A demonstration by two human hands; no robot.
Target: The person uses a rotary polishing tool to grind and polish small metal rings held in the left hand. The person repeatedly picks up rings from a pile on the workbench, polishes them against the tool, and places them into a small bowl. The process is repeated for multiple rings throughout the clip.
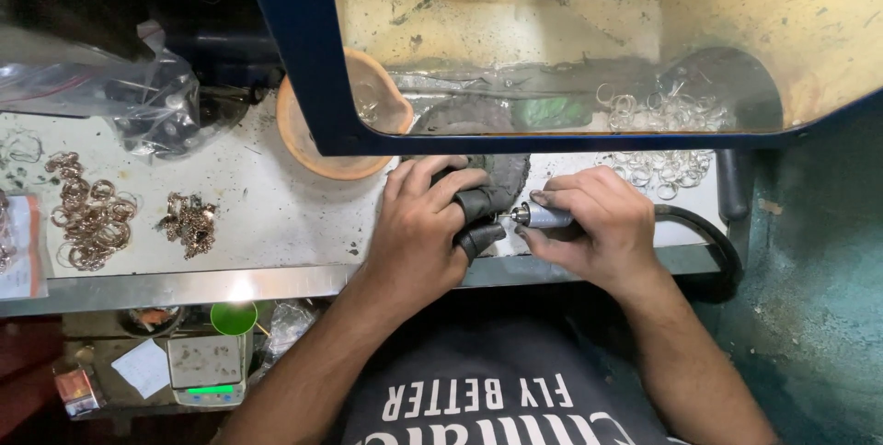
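1. Left hand point(418, 229): fingers, 2 in black guards, pinch a small piece too hidden to identify, at the tabletop point(267, 215) front edge.
2. Right hand point(598, 224): fingers grip rotary handpiece point(543, 216), tip at that piece.

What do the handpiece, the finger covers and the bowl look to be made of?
Handpiece: probably metal, smooth silver-grey with a sheen. Finger covers: likely rubber or leather, matte black and creased. Bowl: looks like terracotta or plastic, dull orange; can't say which.
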